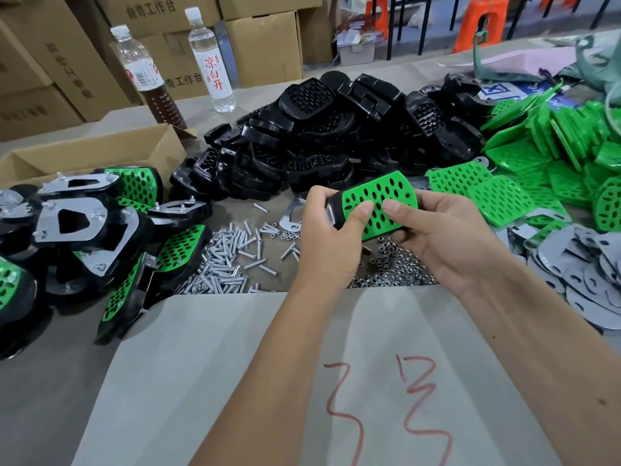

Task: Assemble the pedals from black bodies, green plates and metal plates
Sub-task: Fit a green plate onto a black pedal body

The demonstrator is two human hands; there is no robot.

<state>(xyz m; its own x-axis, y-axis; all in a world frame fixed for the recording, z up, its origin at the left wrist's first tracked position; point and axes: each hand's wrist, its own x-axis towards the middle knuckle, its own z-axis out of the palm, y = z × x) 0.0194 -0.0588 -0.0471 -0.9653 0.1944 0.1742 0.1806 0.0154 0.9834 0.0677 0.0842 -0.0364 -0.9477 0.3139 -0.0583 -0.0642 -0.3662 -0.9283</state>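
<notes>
My left hand (pixel 331 237) and my right hand (pixel 433 233) together grip one pedal: a black body (pixel 333 210) with a perforated green plate (pixel 379 193) lying on its face. Both thumbs press on the green plate, and the fingers curl under it. Behind it rises a heap of black bodies (pixel 336 136). Loose green plates (pixel 537 153) are piled at the right. Grey metal plates (pixel 578 264) lie at the right edge, and one more metal plate (pixel 292 216) shows just left of my left hand. Assembled pedals (pixel 87 230) are stacked at the left.
Screws (pixel 228 260) and nuts (pixel 396 264) lie scattered under my hands. A grey sheet with red marks (pixel 302 381) covers the near table. An open cardboard box (pixel 100 153), two bottles (pixel 211 58) and stacked cartons (pixel 265 45) stand at the back.
</notes>
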